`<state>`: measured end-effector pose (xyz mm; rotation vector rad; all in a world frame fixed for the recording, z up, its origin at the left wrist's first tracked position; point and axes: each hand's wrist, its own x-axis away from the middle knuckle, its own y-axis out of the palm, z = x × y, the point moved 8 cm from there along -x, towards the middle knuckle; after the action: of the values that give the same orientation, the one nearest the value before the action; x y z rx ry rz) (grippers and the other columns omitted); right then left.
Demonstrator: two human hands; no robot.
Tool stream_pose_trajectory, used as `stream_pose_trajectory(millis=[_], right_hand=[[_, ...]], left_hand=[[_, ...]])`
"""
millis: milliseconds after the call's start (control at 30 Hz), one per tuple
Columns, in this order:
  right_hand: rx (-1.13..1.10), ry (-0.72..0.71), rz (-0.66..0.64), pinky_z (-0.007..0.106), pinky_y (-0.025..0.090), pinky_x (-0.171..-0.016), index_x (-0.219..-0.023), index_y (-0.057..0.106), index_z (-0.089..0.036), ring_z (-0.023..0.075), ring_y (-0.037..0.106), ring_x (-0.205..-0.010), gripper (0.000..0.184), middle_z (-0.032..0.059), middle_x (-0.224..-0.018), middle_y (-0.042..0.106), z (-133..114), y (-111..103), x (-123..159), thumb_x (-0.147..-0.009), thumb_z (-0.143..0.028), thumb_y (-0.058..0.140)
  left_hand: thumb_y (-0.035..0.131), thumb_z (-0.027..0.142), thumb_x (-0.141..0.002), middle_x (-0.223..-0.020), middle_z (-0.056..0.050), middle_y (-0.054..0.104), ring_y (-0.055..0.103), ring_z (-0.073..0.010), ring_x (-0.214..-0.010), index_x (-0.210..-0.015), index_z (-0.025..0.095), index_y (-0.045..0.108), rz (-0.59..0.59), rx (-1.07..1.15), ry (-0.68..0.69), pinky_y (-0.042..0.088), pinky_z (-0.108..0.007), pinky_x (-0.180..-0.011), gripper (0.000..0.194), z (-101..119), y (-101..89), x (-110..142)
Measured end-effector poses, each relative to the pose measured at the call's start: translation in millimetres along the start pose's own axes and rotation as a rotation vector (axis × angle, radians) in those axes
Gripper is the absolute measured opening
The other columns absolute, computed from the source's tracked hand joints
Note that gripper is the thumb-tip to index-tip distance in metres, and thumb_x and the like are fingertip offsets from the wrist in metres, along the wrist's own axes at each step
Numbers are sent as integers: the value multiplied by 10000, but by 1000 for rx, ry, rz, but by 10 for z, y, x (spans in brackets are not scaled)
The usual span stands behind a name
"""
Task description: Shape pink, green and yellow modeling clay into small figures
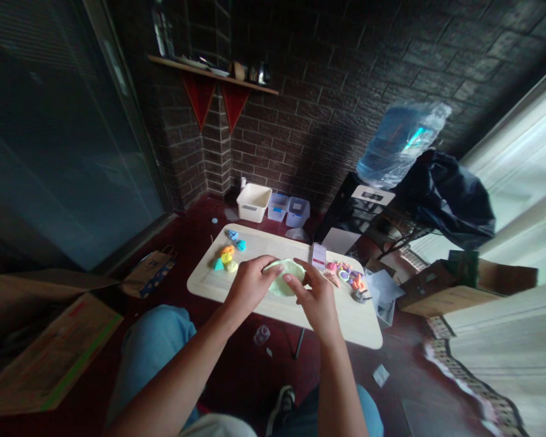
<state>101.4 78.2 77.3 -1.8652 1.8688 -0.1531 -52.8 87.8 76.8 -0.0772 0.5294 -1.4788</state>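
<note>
Forearms: both reach forward over my knees (164, 334), angled in to meet at one piece.
Left hand (255, 280): narrow grip on the left rim of the pale green piece (279, 284), thumb on the near face. Fingers behind are mostly hidden. I'd let this hand be the steady one.
Right hand (316, 294): holding the right part of the same piece, thumb bent over its face, index finger up by the rim. Contact behind: can't tell.
Green piece: thin, roundish, dished-looking, held between my hands above the table (355, 325). Looks soft, so I'd spread load over thumb pads, not tips; dents would show.
Rim: slightly wavy. I'd work it in short, even pinches, turning a little between each, and avoid pulling outward; thin spots could tear.
Backing: I'd support the underside with curled fingers so the middle doesn't sag.
Coloured lumps (226, 257): left end of the table, well apart from my grip. I'd wipe my fingers before touching another colour; it could smear.
Phone (318, 256): just beyond my right hand, screen lit. Elbow room tight there.
Small shaped bits (344, 273): right end, past the phone. I'd swing the right wrist clear.
Tubs (253, 203): floor, behind the table's far edge.
</note>
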Motion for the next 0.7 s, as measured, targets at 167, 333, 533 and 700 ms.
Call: stream_pose_trajectory(millis=[167,333,533,700], right_hand=[[-119,88,12,214,421,-442,-757,592,-160,115,497,-506,298,-34,-587,499,157,61,20,-834,-447,604],[-100,88,27,223,424,-489,-704,580,-160,121,485,-541,298,-27,-577,504,189,42,20,-833,-427,604],[-85,57,-32,226,430,-501,-776,629,-151,136,517,-564,317,-5,-615,553,117,56,27,-851,-456,585],[-13,-27,-3,204,372,-472,-786,604,-168,112,474,-532,322,-24,-602,519,-2,9,42,-909,-456,528]], left_hand=[[569,247,-851,-854,-30,727,677,-165,-751,-1104,201,631,20,74,-16,517,-240,-670,264,-56,27,15],[648,226,-803,-1092,-71,738,697,-201,-942,-1127,210,666,-48,39,54,542,-300,-844,325,17,80,-25],[624,241,-826,-937,-54,778,714,-217,-867,-925,207,750,-58,-14,51,537,-296,-804,164,63,69,-25],[621,237,-815,-911,-51,774,707,-205,-834,-942,184,748,-32,42,55,537,-270,-756,187,61,49,3]])
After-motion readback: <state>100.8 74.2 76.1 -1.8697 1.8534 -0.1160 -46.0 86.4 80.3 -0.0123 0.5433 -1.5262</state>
